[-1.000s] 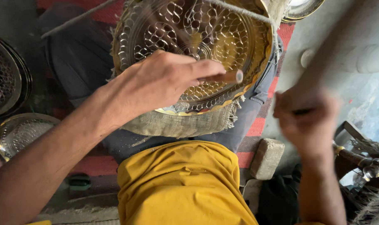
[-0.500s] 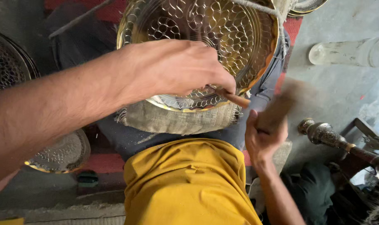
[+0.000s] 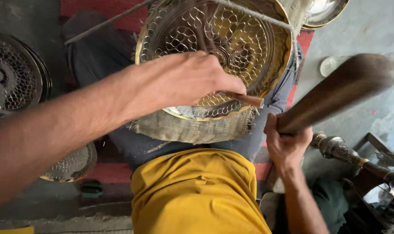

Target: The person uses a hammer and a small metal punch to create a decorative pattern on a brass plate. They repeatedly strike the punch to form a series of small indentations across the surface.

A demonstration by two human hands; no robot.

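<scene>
A round brass plate (image 3: 249, 39) with an embossed scale pattern rests on a burlap pad (image 3: 197, 130) across my lap. My left hand (image 3: 179, 82) lies on the plate's near rim, closed around a thin chisel-like punch (image 3: 246, 99) whose tip points right. My right hand (image 3: 286, 145) is at the lower right, gripping the handle of a dark wooden mallet (image 3: 340, 93) that is raised and blurred, head up to the right of the plate. A cord (image 3: 249, 13) runs over the top of the plate.
Patterned metal plates stand at the left (image 3: 12, 78) and lower left (image 3: 71, 164); another shiny plate (image 3: 325, 11) is at top right. An ornate metal piece (image 3: 340, 147) and dark tools lie at the right. My yellow shirt (image 3: 197, 195) fills the bottom centre.
The right hand has swung from the far right down to beside my lap, and the mallet now stands raised to the right. The left hand keeps the punch on the rim.
</scene>
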